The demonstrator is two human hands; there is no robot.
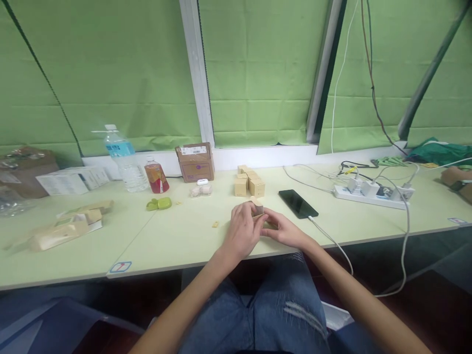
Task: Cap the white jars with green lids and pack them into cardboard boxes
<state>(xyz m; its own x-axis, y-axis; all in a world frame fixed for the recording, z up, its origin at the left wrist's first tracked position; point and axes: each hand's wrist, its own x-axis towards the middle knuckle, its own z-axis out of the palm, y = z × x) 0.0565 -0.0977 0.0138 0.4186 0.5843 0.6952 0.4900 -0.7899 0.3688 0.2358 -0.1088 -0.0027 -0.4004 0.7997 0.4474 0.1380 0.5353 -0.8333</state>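
Observation:
Near the table's front edge, my left hand [241, 228] and my right hand [283, 229] meet around a small cardboard box [257, 205]. Fingers of both hands are closed on it, and they hide most of its sides; a greyish flap or face shows at the top. Just beyond my hands stands a group of several small tan boxes [257, 187], packed close together. A small flat yellowish piece [215, 224] lies on the table to the left of my left hand.
A black phone [298, 203] with a white cable lies to the right, before a loaded power strip [368, 195]. Leftward are a brown carton [197, 164], an earbud case [201, 189], a green case [159, 203], a red drink bottle [158, 178], a water bottle [127, 162] and paper packaging [66, 228].

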